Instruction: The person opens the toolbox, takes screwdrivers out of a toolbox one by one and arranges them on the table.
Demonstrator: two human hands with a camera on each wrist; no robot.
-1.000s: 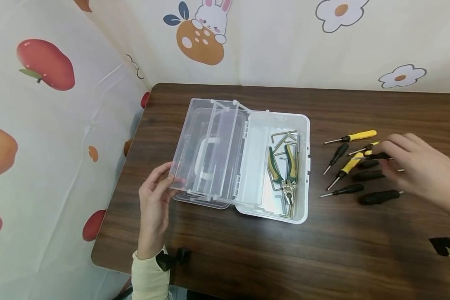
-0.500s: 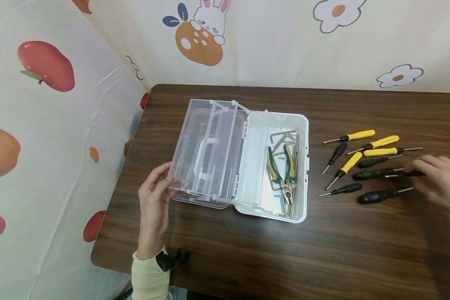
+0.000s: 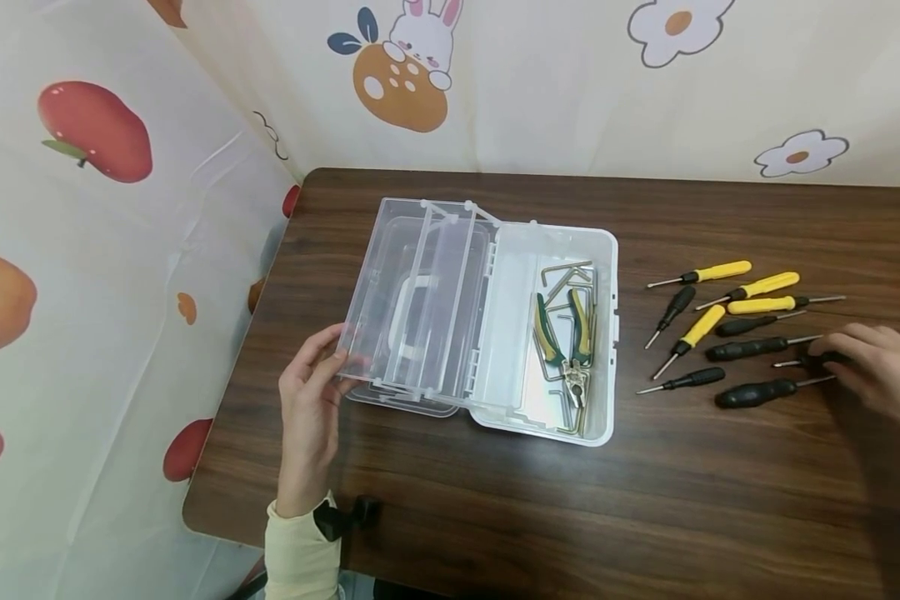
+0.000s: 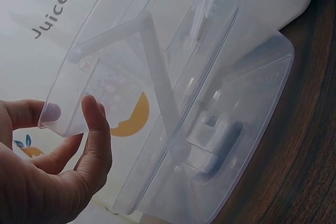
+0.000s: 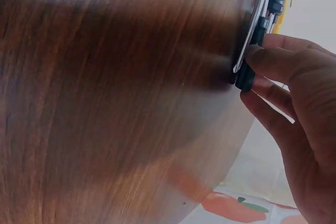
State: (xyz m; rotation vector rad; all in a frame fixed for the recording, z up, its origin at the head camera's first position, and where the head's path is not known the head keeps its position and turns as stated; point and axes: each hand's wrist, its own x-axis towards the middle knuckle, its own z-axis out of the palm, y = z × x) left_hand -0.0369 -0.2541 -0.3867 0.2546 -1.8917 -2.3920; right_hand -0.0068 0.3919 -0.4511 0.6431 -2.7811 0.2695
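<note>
My left hand [image 3: 311, 408] pinches the near left corner of the clear upper tray [image 4: 105, 72] of a plastic toolbox [image 3: 506, 333], which stands unfolded. Pliers [image 3: 576, 377] with green and yellow handles lie in the toolbox over several hex keys [image 3: 566, 266]. At the right, my right hand [image 3: 873, 367] pinches a small black screwdriver [image 5: 245, 77] by its handle, low at the table. Its tip points left in the head view, between two larger black screwdrivers, one above [image 3: 746, 349] and one below [image 3: 755, 393].
Yellow-handled screwdrivers [image 3: 765, 285] and smaller black ones [image 3: 692, 379] lie in a loose group right of the toolbox on the brown wooden table [image 3: 570, 517]. A patterned curtain [image 3: 540, 92] hangs along the back and left edges.
My right hand has moved right and toward the front with the black screwdriver, from above the group down to its right side. The left hand and toolbox stay put.
</note>
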